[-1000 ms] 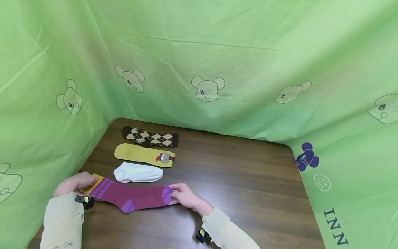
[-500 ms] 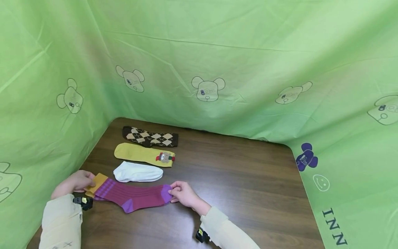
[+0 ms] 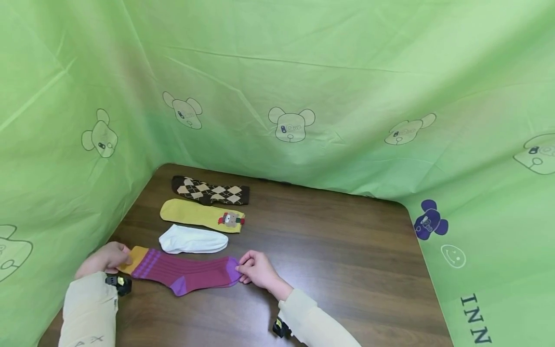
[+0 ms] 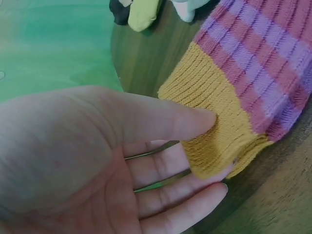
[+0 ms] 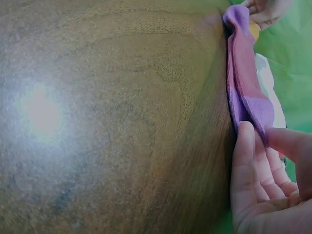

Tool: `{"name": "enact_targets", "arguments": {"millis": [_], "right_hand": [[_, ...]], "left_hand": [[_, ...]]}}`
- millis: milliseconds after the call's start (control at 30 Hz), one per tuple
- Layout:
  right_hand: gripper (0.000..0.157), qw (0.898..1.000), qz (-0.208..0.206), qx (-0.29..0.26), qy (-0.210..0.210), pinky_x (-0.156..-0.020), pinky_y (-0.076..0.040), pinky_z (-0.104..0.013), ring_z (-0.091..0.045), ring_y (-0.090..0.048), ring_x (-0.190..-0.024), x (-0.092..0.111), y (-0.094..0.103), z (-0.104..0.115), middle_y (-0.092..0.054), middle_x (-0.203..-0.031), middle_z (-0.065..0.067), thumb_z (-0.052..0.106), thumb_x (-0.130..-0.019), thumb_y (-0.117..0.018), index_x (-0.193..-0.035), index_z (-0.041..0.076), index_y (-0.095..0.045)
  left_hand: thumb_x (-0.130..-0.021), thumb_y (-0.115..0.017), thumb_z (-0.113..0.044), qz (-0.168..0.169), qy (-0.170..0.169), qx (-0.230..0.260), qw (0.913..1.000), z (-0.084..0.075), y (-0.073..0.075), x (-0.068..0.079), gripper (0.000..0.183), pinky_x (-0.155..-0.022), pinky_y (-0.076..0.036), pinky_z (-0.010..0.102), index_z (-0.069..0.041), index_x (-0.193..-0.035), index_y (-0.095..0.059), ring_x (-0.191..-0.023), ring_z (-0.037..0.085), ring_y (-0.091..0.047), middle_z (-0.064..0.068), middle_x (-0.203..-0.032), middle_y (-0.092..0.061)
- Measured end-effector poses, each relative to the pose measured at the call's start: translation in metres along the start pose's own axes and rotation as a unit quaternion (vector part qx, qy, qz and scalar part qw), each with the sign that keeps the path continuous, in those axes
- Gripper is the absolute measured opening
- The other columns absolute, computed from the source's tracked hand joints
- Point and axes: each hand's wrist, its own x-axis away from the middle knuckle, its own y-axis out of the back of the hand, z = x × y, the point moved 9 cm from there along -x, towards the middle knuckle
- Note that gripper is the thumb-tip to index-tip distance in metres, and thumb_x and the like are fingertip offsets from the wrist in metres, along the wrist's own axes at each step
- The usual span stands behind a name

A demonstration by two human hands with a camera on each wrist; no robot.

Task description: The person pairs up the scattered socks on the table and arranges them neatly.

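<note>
A pair of maroon socks [image 3: 201,273] with purple heel and toe and a mustard cuff lies lengthwise on the table, one sock over the other. My left hand [image 3: 108,256] pinches the mustard cuff [image 4: 214,122], thumb on top and fingers beneath, in the left wrist view. At the other end my right hand [image 3: 258,272] holds the purple toe [image 5: 258,109] between thumb and fingers. In the right wrist view the two toe layers show slightly apart. White socks [image 3: 192,239] lie just behind the maroon ones.
Behind the white socks lie yellow socks [image 3: 195,213] with a bear design, then brown argyle socks [image 3: 212,191], in a row at the table's left. The wooden table [image 3: 338,250] is bounded by green printed cloth [image 3: 347,72] at the back and sides.
The two cuff layers, offset half a second ago, now lie more nearly in line under my left hand. My right hand has shifted slightly at the toe.
</note>
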Motion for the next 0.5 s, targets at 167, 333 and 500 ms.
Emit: {"name": "enact_targets", "arguments": {"millis": [167, 333, 500], "right_hand": [[0.017, 1.000, 0.000, 0.025, 0.008, -0.047, -0.053, -0.037, -0.020, -0.060, -0.048, 0.001, 0.001, 0.003, -0.061, -0.061, -0.011, 0.001, -0.078, -0.073, -0.082, -0.001, -0.056], [0.013, 0.999, 0.017, 0.037, 0.036, -0.042, -0.049, -0.030, -0.017, -0.057, -0.049, 0.003, 0.000, 0.011, -0.062, -0.062, -0.007, 0.002, -0.077, -0.072, -0.084, 0.000, -0.061], [0.010, 0.994, 0.036, 0.077, 0.062, -0.042, -0.044, -0.024, -0.017, -0.056, -0.049, 0.003, -0.003, 0.013, -0.061, -0.060, -0.003, 0.003, -0.077, -0.073, -0.086, 0.004, -0.068]], "left_hand": [[-0.078, -0.051, 0.001, -0.004, 0.012, 0.006, 0.9999, 0.003, -0.002, 0.002, 0.015, -0.061, -0.053, 0.034, -0.007, -0.067, -0.045, -0.066, 0.018, -0.051, 0.003, -0.067, -0.045], [-0.075, -0.045, 0.002, -0.002, 0.016, 0.008, 0.9998, 0.004, -0.004, 0.001, 0.022, -0.059, -0.054, 0.031, -0.013, -0.061, -0.036, -0.060, 0.015, -0.053, 0.002, -0.063, -0.042], [-0.075, -0.041, 0.004, -0.004, 0.016, 0.014, 0.9998, 0.005, -0.005, -0.002, 0.021, -0.057, -0.054, 0.030, -0.012, -0.062, -0.035, -0.059, 0.015, -0.053, 0.003, -0.064, -0.041]]}}
